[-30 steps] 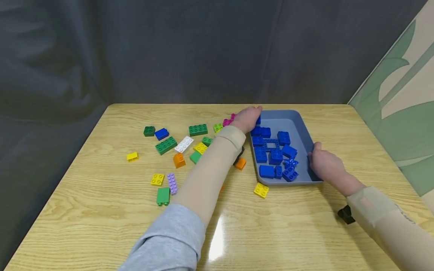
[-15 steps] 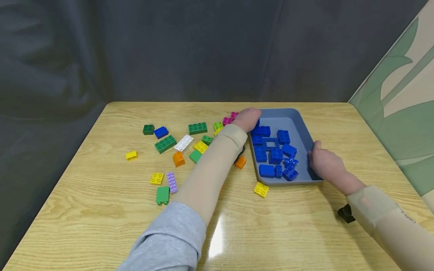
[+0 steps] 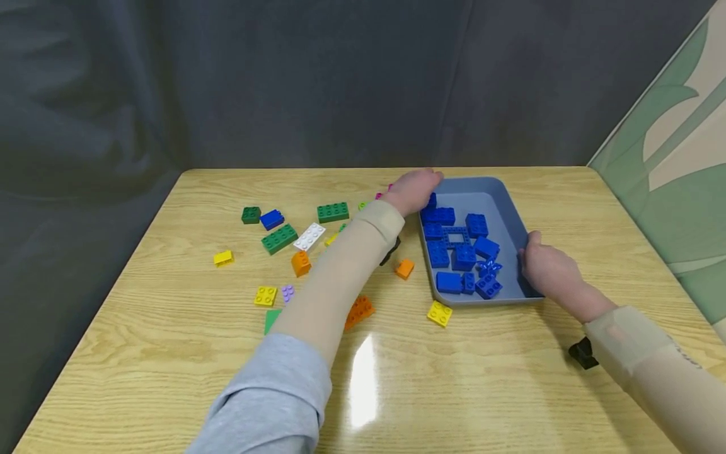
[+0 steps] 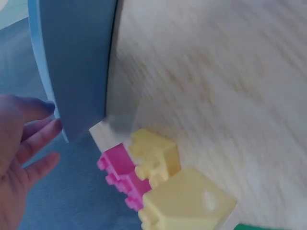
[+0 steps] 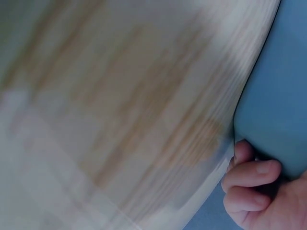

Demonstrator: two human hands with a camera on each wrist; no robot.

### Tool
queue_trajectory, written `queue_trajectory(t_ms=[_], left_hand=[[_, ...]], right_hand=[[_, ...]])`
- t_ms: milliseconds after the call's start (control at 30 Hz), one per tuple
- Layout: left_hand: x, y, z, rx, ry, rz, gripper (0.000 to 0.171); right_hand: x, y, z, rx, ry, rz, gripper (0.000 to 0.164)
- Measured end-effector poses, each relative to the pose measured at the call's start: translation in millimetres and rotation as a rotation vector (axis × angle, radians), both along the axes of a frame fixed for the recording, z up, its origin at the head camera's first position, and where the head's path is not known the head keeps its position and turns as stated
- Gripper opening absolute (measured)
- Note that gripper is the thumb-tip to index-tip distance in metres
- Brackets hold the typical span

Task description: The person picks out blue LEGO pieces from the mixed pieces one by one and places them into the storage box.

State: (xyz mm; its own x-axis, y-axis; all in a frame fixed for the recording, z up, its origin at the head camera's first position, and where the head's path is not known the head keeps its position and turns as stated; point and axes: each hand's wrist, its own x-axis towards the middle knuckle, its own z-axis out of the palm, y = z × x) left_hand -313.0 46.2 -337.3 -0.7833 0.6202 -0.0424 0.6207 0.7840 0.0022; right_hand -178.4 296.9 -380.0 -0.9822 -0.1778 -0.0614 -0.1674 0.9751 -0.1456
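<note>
A shallow grey-blue tray [image 3: 482,197] stands on the table's right half, holding several blue toy bricks [image 3: 464,257] and a small blue star-like piece [image 3: 489,267]. At its far left corner my left hand [image 3: 413,190] pinches the rim; in the left wrist view the thumb and forefinger meet the tray edge, the other fingers off it. My right hand [image 3: 550,271] grips the near right corner. In the right wrist view its fingers [image 5: 252,173] curl at the tray's outer wall. The left hand covers part of the tray's far left corner.
Loose bricks lie left of the tray, among them a white brick [image 3: 309,237], a green brick [image 3: 280,239] and a blue brick [image 3: 272,219]. A yellow brick [image 3: 439,313] sits by the tray's near edge. Pink bricks [image 4: 125,175] lie near the left hand. A dark curtain [image 3: 317,82] hangs behind.
My left hand and forearm have shifted slightly, uncovering an orange brick and covering more of the pink ones. The right hand keeps its grip, and the tray's contents look the same.
</note>
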Motion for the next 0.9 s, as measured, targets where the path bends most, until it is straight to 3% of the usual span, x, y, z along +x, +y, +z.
queue_trajectory(t_ms=[267,500,900], left_hand=[[7.8,-7,15.3,0.057,-0.006,-0.053,0.037],[23.5,-17,26.6,0.062,0.027,-0.136,0.036],[48.6,-62,26.8,0.104,0.035,-0.19,0.036]], right_hand=[[-2.8,1,-1.2,0.015,-0.016,-0.004,0.036],[-3.6,3,-1.7,0.018,-0.026,-0.008,0.037],[-5.2,4,-4.8,0.021,0.004,0.009,0.039]])
